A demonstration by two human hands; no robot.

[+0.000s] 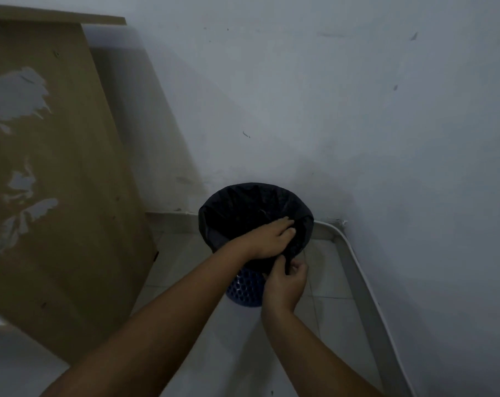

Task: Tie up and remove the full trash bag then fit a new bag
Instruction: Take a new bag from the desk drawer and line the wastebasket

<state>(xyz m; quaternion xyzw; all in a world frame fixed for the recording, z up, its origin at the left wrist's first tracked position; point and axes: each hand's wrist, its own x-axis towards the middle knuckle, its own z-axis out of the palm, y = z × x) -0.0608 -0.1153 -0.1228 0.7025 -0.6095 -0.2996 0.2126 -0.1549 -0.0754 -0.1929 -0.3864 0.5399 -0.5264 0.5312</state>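
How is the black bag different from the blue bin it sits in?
The black bag is smooth, soft-looking plastic with wrinkles; the blue bin has a wall full of little holes. The bag covers the top and folds over the rim, while the bin shows only lower down. The left hand and right hand are on the bag, not the bin. Both are round at the top.

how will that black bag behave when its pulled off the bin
The black bag looks thin and creased, so probably floppy and apt to stretch. The blue bin is a small perforated basket, likely light, so it may lift or tip.
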